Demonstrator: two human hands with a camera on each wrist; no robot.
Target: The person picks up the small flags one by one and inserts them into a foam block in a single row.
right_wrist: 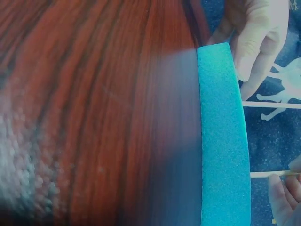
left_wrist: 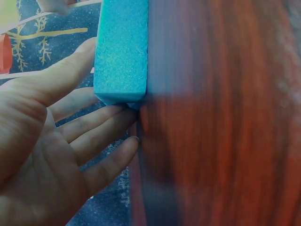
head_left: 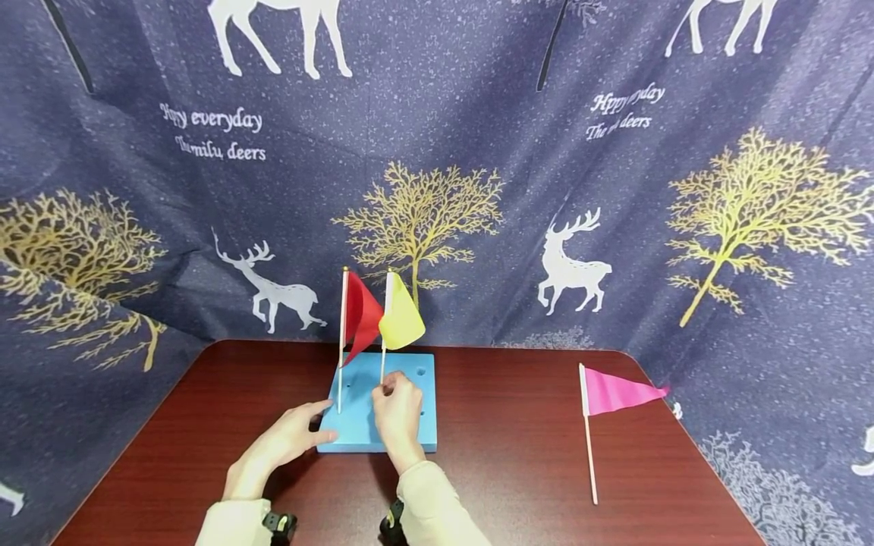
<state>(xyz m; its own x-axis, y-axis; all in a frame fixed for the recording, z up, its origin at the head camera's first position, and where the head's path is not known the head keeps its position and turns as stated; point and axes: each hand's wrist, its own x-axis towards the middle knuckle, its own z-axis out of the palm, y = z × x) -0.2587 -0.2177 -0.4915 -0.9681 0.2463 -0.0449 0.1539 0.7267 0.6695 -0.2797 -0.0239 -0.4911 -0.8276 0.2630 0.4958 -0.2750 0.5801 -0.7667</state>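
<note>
Right hand (head_left: 397,409) pinches yellow flag (head_left: 400,318) stick; left hand (head_left: 290,440) steadies foam block (head_left: 358,432).

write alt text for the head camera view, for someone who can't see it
A right hand pinches the thin stick of a yellow triangular flag standing in a blue foam block on a dark wooden table. The left hand steadies the block beside a red flag; a pink flag lies at the right.

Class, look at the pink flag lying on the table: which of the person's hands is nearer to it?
Right. The right hand pinches the yellow flag's stick over the blue foam block, on the side of the pink flag; the left hand rests at the block's far corner.
</note>
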